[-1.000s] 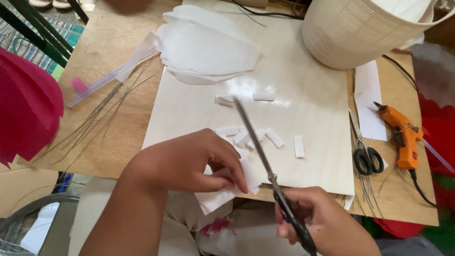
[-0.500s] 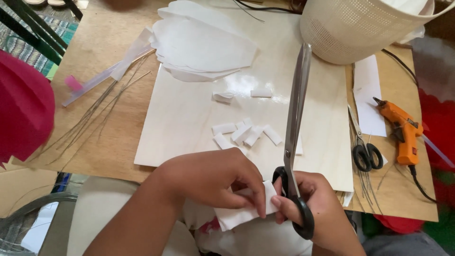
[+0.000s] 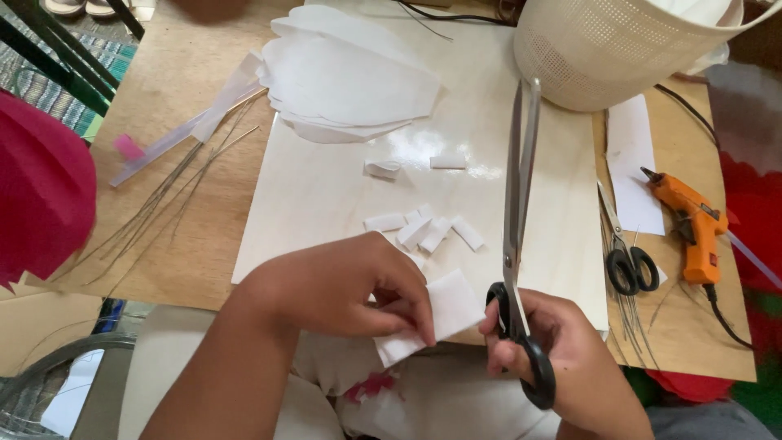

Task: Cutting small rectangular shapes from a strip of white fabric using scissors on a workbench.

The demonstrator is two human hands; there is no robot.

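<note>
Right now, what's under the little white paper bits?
The small white strips lie on a pale glossy board, which rests on the wooden table. Whatever is beneath the board is covered. The left hand hides part of its near edge.

Packages: none on my board or the table around it.
Labels: none I can make out (the glue gun [image 3: 692,228] at my right shows a small dark patch, too blurred to tell).
Signs, screens: none.
</note>
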